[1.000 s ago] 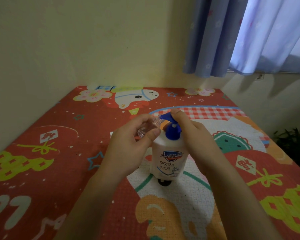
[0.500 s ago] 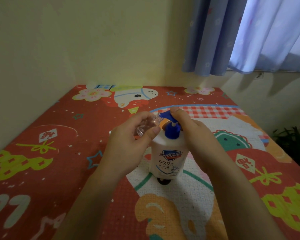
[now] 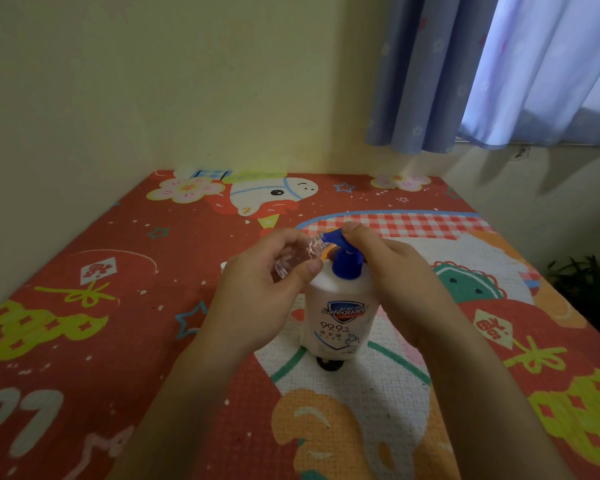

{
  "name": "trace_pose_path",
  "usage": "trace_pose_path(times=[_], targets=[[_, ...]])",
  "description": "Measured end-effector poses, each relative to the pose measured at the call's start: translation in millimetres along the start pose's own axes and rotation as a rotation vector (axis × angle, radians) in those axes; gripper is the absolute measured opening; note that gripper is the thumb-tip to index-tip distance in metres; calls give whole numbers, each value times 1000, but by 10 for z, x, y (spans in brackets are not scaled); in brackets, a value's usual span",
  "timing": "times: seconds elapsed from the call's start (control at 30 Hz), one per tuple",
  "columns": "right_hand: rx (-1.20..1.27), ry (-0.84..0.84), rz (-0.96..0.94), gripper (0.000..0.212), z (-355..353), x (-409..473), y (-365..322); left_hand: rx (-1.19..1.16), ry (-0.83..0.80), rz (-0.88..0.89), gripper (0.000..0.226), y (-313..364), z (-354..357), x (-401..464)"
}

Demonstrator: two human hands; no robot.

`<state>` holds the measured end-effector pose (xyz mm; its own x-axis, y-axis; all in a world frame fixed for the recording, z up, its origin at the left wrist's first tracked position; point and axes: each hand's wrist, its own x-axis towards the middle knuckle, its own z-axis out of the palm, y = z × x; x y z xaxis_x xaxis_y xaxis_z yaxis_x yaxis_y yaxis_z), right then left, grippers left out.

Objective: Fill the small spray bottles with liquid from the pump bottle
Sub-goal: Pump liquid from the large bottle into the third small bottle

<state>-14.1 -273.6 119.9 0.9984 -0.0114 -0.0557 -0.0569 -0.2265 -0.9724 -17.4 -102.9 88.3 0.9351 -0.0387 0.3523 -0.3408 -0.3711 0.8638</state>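
Left hand (image 3: 257, 292) curled round a small clear spray bottle (image 3: 293, 258), thumb across its front, bottle tilted with its open mouth up and to the right, touching the tip of the blue spout. Right hand (image 3: 395, 271) bent over the blue pump head (image 3: 340, 241), fingertips pressing on top of it, nothing gripped. Between both hands, upright, a white Safeguard pump bottle (image 3: 338, 317), just below and right of the small bottle. Underneath, a red cartoon-print play mat (image 3: 84, 341). Behind, a pale yellow wall (image 3: 187, 81); upper right, a blue curtain (image 3: 465, 64); far right, a dark green plant (image 3: 593, 282).
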Motion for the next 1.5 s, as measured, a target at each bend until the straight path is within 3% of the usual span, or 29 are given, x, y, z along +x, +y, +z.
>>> trace_pose_path(times=[0.6,0.8,1.0,1.5], targets=[[-29,-7,-50,34,-5,3,16,-8,-20,-14,17,-39,2,-5],[-32,0,-14,45,26,-1,-2,-10,-19,15,18,3,-4,-4],[-6,19,5,39,56,-12,-14,-8,-3,60,20,72,2,-4],[3,10,11,53,43,-4,1,-18,-2,62,17,62,8,-3]])
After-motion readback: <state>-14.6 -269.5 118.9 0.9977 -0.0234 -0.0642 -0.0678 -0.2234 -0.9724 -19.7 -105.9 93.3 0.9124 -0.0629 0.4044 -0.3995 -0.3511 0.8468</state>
